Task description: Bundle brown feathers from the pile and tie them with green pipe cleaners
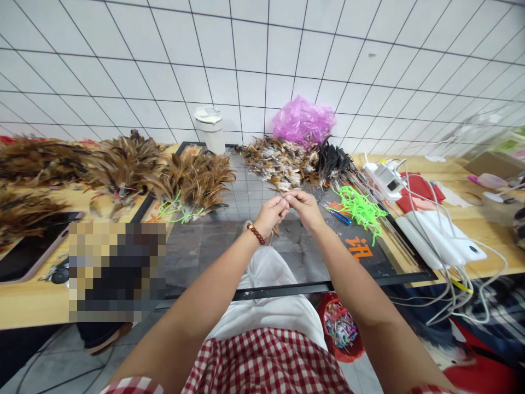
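Over the middle of the dark glass panel (213, 241), my left hand (268, 215) and my right hand (307, 209) meet fingertip to fingertip. Both are closed in a pinch. What lies between the fingers is too small or hidden to name; a brown wisp shows under the left palm. Just beyond them lies a heap of mottled brown and white feathers (273, 161), with black feathers (333, 158) at its right. Bright green cords (360, 209) and a blue tool, perhaps tweezers (339, 216), lie right of my right hand. Brown feather bunches (199, 178) sit to the left.
A white lidded cup (211, 131) and a pink plastic bag (303, 121) stand by the tiled wall. Chargers with tangled cables (385, 179) and a white power bank (445, 238) crowd the right. A phone (33, 246) lies left. Below the edge is a red bin (348, 355).
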`<state>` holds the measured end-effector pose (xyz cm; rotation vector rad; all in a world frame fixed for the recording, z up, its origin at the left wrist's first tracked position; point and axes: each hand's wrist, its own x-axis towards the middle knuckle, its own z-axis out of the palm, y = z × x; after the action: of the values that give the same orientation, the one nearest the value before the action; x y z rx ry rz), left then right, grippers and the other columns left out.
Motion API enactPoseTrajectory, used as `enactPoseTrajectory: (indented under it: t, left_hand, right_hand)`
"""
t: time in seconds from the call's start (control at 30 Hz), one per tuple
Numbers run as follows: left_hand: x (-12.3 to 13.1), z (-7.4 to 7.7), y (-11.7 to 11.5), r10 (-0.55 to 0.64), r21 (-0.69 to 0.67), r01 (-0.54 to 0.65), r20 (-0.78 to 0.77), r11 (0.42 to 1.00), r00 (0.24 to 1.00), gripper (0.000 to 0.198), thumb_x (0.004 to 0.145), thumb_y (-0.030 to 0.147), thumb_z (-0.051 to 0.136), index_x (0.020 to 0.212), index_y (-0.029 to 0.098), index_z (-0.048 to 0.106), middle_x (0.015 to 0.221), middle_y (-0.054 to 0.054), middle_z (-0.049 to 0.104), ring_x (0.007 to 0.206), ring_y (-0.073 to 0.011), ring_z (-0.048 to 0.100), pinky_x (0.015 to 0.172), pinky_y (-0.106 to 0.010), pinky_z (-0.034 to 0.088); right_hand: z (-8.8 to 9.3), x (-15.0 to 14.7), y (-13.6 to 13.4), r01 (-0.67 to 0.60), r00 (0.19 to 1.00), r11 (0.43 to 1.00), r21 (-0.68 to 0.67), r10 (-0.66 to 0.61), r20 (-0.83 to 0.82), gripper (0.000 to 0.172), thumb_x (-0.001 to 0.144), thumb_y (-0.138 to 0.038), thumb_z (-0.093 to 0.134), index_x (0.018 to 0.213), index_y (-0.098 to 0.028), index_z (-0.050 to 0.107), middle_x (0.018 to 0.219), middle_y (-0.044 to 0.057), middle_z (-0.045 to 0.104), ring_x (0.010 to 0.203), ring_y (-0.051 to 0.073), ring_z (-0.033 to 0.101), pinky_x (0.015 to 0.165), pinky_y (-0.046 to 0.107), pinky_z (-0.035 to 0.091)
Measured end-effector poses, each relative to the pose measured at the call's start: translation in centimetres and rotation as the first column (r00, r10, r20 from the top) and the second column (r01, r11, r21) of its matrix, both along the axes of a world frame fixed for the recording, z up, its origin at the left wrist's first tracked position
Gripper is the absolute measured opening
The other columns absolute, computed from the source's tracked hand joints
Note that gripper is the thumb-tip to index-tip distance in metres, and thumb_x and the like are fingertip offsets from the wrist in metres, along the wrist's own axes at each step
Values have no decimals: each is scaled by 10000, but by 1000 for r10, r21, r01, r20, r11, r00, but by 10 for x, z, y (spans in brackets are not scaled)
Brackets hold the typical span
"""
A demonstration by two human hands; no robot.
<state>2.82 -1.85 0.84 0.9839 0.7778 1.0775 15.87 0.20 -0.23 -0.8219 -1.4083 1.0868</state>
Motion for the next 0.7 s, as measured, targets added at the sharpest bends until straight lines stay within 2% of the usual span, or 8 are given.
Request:
enactPoseTrajectory:
  t: [0.1,0.23,0.33,0.43,0.5,0.57,0.63,0.7]
  left_hand:
    - [-1,1,0,-43,-47,44,26,998,999,351,796,470,597,705,136,536,543,10,514,410,-37,383,399,-166,254]
    - [-2,1,3,-93,-133,100,57,986,994,443,832,546,513,760,114,581,643,-59,612,545,-104,565,541,-220,447]
    - [-2,0,4,-101,-118,106,48,987,994,299,815,406,607,729,125,552,580,-14,564,498,-84,528,528,-208,430]
    - [-4,0,4,-60,-64,64,72,996,996,255,810,318,627,673,137,511,491,49,431,437,-51,434,491,-180,378]
    - [-6,2,5,-10,-43,14,102,999,995,267,825,319,607,658,144,495,493,53,416,448,-51,435,498,-176,378]
    - [-8,4,6,53,-33,-49,123,998,991,270,839,320,586,656,148,487,521,37,457,480,-59,471,519,-180,395]
    - [-9,4,8,112,-36,-108,139,993,984,269,850,312,569,655,150,480,536,31,473,487,-60,478,522,-181,399]
    - [-10,3,10,150,-53,-143,153,988,977,267,852,309,566,656,154,472,521,44,444,458,-52,442,496,-175,378]
  right_hand:
    - [0,-3,-2,-50,992,995,-92,39,-121,231,747,-407,702,720,-204,594,565,-61,535,489,88,503,527,236,437]
    - [1,-6,-5,-76,990,985,-154,56,-129,281,743,-439,692,743,-210,529,540,-81,475,382,78,409,393,223,360]
    - [0,-5,-3,-16,1000,997,-74,16,0,262,777,-444,646,745,-210,533,584,-59,498,453,93,458,454,234,398]
    - [0,6,4,167,965,977,132,-190,180,207,816,-401,593,765,-201,591,741,-3,577,685,131,555,657,266,463]
    - [1,19,9,315,870,915,251,-384,309,171,832,-347,561,830,-194,636,845,30,611,787,153,568,742,286,459]
    - [2,34,11,406,706,855,321,-517,484,162,821,-286,550,874,-186,666,906,56,631,823,174,574,774,304,450]
    - [3,44,10,421,526,843,335,-528,667,164,805,-249,551,864,-187,690,922,67,644,838,188,581,781,308,440]
    - [4,48,8,397,385,870,293,-447,807,167,803,-273,565,851,-200,707,908,64,652,839,193,588,763,302,432]
